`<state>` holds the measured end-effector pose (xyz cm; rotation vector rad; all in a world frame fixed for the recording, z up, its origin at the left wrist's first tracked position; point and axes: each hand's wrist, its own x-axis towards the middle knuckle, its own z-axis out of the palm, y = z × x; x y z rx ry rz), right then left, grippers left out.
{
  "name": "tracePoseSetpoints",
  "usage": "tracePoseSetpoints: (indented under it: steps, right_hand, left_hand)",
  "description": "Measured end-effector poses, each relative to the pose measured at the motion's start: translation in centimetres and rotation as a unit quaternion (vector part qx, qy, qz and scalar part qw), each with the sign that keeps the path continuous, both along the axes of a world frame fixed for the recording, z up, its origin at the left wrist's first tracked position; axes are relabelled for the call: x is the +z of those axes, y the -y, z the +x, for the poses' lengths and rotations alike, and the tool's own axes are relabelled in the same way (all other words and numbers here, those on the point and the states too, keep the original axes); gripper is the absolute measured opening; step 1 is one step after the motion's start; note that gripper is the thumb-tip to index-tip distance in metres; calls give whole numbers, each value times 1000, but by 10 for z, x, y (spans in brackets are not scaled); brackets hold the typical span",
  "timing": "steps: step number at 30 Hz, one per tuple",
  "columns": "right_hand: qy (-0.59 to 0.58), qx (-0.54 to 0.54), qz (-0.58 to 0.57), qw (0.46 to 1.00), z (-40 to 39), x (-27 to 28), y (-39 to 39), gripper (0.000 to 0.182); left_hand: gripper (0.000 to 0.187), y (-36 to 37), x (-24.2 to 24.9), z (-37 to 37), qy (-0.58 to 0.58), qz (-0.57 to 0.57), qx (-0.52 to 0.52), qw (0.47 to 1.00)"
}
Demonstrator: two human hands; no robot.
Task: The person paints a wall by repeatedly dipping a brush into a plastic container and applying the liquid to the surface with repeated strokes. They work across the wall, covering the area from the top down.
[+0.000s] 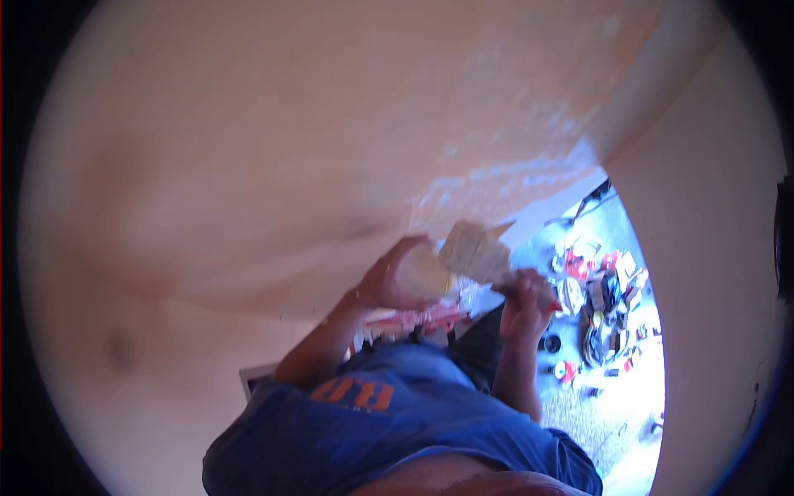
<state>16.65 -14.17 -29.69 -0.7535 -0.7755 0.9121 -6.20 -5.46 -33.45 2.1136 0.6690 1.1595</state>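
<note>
Evidently, in the head view, the left hand (382,279) is gripping what looks like a pale tub (423,273), its contents escaping my sight. The right hand (523,304) is gripping 1 scraper (475,250) by its handle; the broad blade is sitting just beside the tub, presumably so drips are landing inside. Clutter (610,291) is lying below.
</note>
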Motion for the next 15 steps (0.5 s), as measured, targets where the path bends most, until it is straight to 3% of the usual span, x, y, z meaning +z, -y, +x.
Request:
tracePoseSetpoints:
  steps: [6, 15]
  right_hand:
    - [-1, 31, 15, 999, 2, 5, 8, 20]
    - [59, 37, 8, 998, 4, 1, 7, 27]
  left_hand:
    - [98, 11, 3, 1, 62, -67, -26, 995]
    - [99, 6, -1, -2, 76, -62, -48, 994]
